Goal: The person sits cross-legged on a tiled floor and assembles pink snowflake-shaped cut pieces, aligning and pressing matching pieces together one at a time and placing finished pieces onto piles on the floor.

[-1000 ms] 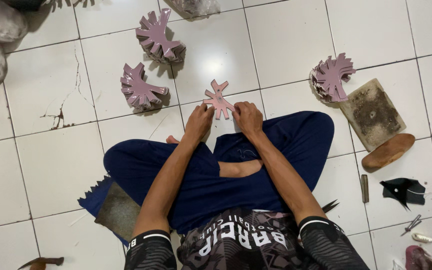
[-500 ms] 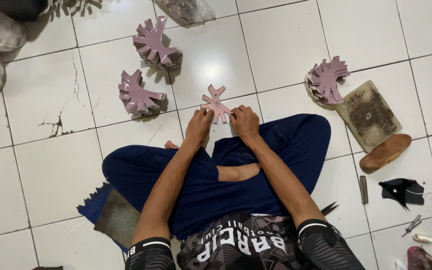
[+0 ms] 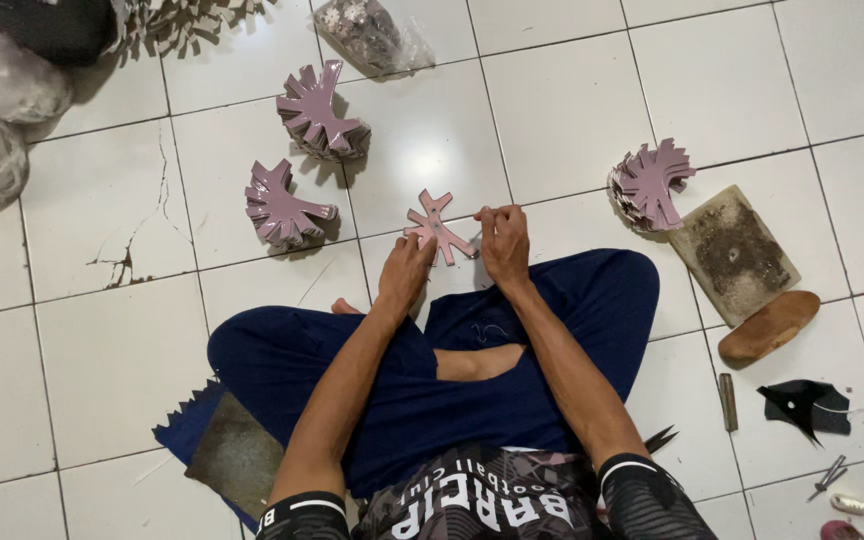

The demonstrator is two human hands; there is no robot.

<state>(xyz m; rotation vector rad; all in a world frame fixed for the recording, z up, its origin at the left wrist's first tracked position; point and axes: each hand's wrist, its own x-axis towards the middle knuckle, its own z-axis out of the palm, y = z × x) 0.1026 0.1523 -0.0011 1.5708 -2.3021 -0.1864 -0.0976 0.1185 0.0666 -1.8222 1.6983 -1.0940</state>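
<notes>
We had kept both hands, left hand (image 3: 404, 272) and right hand (image 3: 503, 243), pinched on the pink star-shaped cutout (image 3: 436, 228), barely shifting it over the tiled floor (image 3: 552, 110).

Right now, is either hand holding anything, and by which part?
Both hands hold one flat mauve cutout with radiating prongs. The left hand grips its lower edge; the right hand pinches a prong on its right side.

A cutout (image 3: 437, 228) lies on the floor (image 3: 552, 110) between both hands, just ahead of the crossed legs (image 3: 432, 370). Two stacks (image 3: 317, 112) sit ahead to the left, a third (image 3: 649, 183) to the right, beside a slab (image 3: 737, 250).
</notes>
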